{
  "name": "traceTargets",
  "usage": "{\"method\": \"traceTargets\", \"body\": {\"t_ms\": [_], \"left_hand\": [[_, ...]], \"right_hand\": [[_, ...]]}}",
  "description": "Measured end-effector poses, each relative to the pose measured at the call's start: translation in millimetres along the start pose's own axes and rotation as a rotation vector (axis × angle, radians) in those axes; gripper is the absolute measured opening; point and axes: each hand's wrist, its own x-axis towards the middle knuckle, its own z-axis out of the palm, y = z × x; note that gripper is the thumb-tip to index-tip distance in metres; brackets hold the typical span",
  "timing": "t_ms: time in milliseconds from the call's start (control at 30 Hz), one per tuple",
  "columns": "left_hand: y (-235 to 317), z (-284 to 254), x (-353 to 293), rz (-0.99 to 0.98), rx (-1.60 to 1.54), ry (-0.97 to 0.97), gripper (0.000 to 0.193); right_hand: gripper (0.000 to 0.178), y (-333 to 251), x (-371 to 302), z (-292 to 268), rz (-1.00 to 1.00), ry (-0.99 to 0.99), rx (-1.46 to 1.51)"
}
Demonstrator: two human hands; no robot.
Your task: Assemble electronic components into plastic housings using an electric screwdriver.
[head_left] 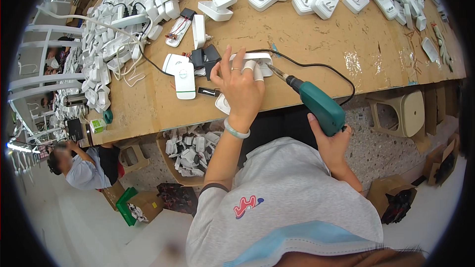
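Note:
My left hand (241, 91) is at the front edge of the table, its fingers closed on a white plastic plug casing (266, 59). White covers sit on some of those fingertips, and they hide part of the casing. Gripped in my right hand (334, 144) is a green soldering gun (320, 106), its metal tip pointing left at the casing's open side. Whether the tip touches is too small to tell. Just left of my left hand lie a white cover with a green stripe (185, 81), a black block (212, 55) and a flat black piece (208, 91).
White plug casings (325, 2) are heaped along the back and left of the cardboard-covered table (163, 111). A black cord (321, 65) loops behind the soldering gun. Below the edge stand a box of white parts (190, 151) and a beige stool (410, 113). A person (91, 168) sits at left.

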Motion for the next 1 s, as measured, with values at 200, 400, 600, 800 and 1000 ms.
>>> {"method": "traceTargets", "body": {"t_ms": [200, 400, 600, 800, 1000], "left_hand": [[0, 2, 2, -0.012, 0.054, -0.032, 0.017], [3, -1, 2, 0.007, 0.116, -0.054, 0.014], [9, -5, 6, -0.001, 0.183, -0.083, 0.010], [10, -4, 8, 0.008, 0.208, -0.089, 0.015], [11, -3, 9, 0.014, 0.219, -0.094, 0.017]], "right_hand": [[0.021, 6, 12, 13, -0.067, 0.011, -0.047], [0.023, 7, 16, 18, -0.097, -0.005, -0.011], [0.022, 7, 17, 17, -0.117, 0.018, -0.022], [0.021, 7, 18, 18, -0.124, 0.013, -0.014], [0.020, 9, 19, 17, -0.111, -0.007, -0.006]]}}
